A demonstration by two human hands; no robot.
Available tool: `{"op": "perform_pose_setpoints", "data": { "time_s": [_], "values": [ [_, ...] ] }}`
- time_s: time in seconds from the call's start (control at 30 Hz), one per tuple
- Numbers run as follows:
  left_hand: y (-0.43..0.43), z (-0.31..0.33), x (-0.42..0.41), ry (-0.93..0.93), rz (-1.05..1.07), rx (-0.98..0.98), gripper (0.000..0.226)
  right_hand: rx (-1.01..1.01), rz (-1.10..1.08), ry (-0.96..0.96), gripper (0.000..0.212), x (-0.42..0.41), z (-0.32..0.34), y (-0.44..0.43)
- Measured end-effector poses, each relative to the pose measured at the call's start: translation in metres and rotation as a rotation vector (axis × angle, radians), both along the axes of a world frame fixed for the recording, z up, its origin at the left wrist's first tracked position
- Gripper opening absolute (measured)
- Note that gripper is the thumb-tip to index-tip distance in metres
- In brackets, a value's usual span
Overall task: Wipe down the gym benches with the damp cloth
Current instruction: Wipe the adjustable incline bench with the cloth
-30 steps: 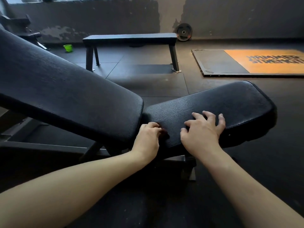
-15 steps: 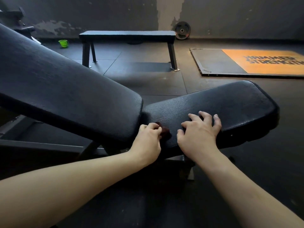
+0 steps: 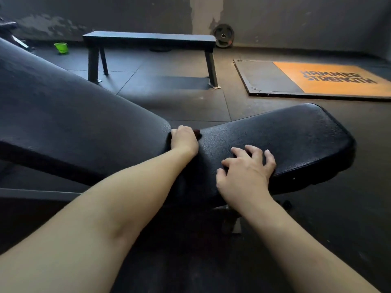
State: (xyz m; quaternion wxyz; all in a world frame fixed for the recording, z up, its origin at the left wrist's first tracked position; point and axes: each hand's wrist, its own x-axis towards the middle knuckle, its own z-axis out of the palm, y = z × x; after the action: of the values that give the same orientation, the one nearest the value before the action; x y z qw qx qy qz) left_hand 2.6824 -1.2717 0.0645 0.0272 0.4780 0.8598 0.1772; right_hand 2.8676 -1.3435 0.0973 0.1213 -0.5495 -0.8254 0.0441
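A black adjustable bench fills the near view: its tilted back pad (image 3: 69, 115) on the left, its seat pad (image 3: 292, 140) on the right. My left hand (image 3: 183, 139) is curled over a small dark red cloth (image 3: 197, 133) in the gap where the two pads meet; only a corner of the cloth shows. My right hand (image 3: 247, 168) rests on the near edge of the seat pad with its fingers spread and holds nothing. A flat black bench (image 3: 149, 39) stands farther back on the floor.
A small green cup (image 3: 61, 47) sits on the floor at the back left. A weight plate (image 3: 223, 38) leans on the far wall. An orange and grey lifting platform (image 3: 317, 79) lies at the right. The bench's metal frame (image 3: 40, 194) runs low at the left.
My left hand has slid with the cloth away from me along the gap between the pads. My right hand has stayed on the seat pad's near edge.
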Motion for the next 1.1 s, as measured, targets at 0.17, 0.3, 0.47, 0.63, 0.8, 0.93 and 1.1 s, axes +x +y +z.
{"op": "perform_pose_setpoints", "data": {
  "time_s": [0.17, 0.3, 0.47, 0.63, 0.8, 0.93, 1.1],
  "values": [
    [0.01, 0.003, -0.011, -0.01, 0.006, -0.06, 0.029, 0.004, 0.006, -0.01, 0.036, 0.0, 0.0, -0.002],
    [-0.019, -0.001, 0.003, 0.03, -0.036, -0.068, 0.034, -0.003, 0.014, 0.004, 0.035, 0.002, 0.0, -0.004],
    [-0.087, -0.001, 0.026, 0.08, -0.163, -0.104, 0.034, -0.036, 0.012, 0.002, 0.035, 0.003, 0.004, -0.003],
    [-0.138, -0.017, 0.032, 0.023, -0.296, -0.007, 0.037, -0.042, 0.009, -0.004, 0.034, 0.002, 0.003, -0.001],
    [-0.116, -0.015, 0.025, 0.009, -0.267, 0.018, 0.045, -0.038, 0.006, 0.002, 0.033, 0.002, 0.004, -0.003],
    [-0.112, -0.004, 0.031, 0.058, -0.19, -0.058, 0.044, -0.031, 0.01, 0.008, 0.033, 0.003, 0.002, -0.004],
    [-0.149, 0.005, 0.045, 0.219, -0.212, -0.207, 0.036, -0.036, 0.032, -0.003, 0.035, 0.007, 0.002, -0.004]
  ]
}}
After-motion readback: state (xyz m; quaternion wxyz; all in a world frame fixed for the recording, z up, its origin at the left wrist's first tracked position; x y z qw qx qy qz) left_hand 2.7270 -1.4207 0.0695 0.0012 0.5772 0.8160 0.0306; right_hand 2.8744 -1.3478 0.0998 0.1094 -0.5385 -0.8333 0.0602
